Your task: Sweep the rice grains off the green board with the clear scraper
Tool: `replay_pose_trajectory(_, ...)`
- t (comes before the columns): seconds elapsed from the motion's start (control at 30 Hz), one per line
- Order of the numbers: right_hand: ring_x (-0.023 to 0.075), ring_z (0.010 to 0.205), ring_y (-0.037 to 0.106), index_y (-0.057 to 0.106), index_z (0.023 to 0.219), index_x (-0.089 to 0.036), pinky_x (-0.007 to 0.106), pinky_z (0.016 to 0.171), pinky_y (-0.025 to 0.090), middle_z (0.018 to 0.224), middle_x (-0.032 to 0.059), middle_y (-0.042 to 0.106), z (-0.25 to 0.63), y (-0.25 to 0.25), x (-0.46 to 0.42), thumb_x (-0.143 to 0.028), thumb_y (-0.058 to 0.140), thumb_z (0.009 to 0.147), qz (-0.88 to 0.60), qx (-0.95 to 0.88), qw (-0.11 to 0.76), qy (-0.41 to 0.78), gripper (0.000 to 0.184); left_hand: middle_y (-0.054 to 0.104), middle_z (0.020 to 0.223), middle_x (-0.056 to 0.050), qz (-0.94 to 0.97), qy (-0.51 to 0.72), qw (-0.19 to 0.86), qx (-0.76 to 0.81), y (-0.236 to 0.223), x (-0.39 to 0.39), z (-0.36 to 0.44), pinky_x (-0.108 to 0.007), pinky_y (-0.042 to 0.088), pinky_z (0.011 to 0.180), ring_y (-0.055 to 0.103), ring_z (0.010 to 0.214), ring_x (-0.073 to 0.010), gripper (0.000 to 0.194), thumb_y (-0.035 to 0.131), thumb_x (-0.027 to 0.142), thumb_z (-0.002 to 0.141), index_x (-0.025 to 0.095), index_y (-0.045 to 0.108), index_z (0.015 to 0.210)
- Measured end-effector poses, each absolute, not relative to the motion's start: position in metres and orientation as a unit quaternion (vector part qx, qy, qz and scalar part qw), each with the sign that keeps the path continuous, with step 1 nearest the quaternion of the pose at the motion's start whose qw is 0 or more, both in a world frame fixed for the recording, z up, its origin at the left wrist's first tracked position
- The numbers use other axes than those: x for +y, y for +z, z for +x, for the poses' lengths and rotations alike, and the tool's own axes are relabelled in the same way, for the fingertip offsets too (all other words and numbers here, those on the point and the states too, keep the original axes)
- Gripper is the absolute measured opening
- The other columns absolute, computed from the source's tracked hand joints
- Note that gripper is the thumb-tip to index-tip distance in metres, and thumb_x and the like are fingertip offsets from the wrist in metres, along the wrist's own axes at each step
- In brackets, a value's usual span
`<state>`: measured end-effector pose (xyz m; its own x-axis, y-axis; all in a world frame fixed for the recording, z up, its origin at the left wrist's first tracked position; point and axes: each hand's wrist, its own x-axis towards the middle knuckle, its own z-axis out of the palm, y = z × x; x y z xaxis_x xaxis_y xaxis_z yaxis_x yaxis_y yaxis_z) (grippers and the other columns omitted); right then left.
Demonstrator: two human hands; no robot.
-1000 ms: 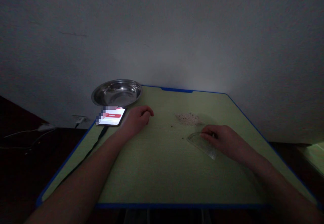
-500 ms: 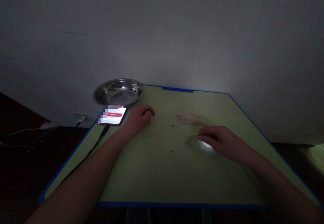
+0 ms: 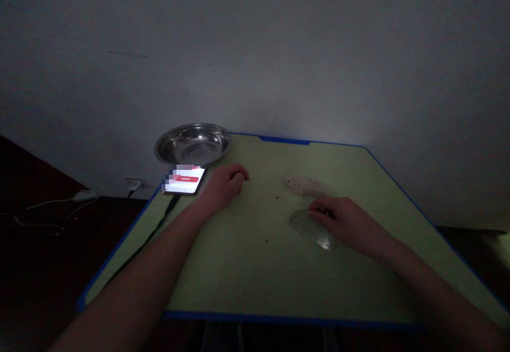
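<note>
Table [image 3: 231, 283] (blue-edged) under grains [image 3: 303, 185], phone [image 3: 185, 184]

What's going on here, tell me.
A person's right hand pinches a clear protractor by its curved edge; whether it touches the table is hard to tell. Just beyond lies a speckled pile of small grains, with two dark specks apart from it. The left hand lies loosely curled, with nothing visible in it, beside a lit phone. A metal bowl stands behind the phone.

One dark speck [image 3: 266, 241] has moved left and nearer; the right grip [image 3: 345, 220] and clear protractor [image 3: 309, 229] have shifted left.
</note>
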<state>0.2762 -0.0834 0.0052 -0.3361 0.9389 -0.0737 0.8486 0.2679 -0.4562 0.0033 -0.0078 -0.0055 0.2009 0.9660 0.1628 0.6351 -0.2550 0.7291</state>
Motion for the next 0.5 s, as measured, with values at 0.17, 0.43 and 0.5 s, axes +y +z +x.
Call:
replay_pose_trajectory(0.17,0.0138,0.062,0.053,0.064,0.079,-0.019,0.026,0.058,0.036,0.071,0.0008,0.063,0.265,0.019,-0.074,-0.027,0.048,0.091,-0.511,-0.82,0.12,0.228,0.022,0.052,0.049,0.005,0.726,0.323,0.269,0.545,-0.007,-0.006,0.002,-0.023,0.034,0.047,0.048,0.046,-0.0114,0.023,0.041,0.02,0.075,0.017,0.065,0.074)
replay_pose_trajectory(0.43,0.0117,0.059,0.053,0.067,0.081,-0.018,0.024,0.057,0.033,0.069,0.0003,0.066,0.202,0.035,-0.053,-0.023,0.055,0.087,-0.397,-0.89,0.077,0.209,0.014,0.053,0.05,0.004,0.719,0.341,0.265,0.545,-0.01,-0.004,-0.001,-0.023,0.035,0.046,0.049,0.047,-0.0121,0.024,0.042,0.022,0.075,0.017,0.065,0.077)
replay_pose_trajectory(0.5,0.0116,0.057,0.052,0.068,0.082,-0.018,0.024,0.056,0.032,0.069,0.0005,0.066,0.193,0.035,-0.047,-0.024,0.056,0.087,-0.375,-0.901,0.066,0.207,0.015,0.053,0.05,0.004,0.72,0.343,0.263,0.543,-0.01,-0.004,-0.001,-0.023,0.035,0.046,0.05,0.048,-0.0123,0.024,0.042,0.022,0.075,0.017,0.065,0.077)
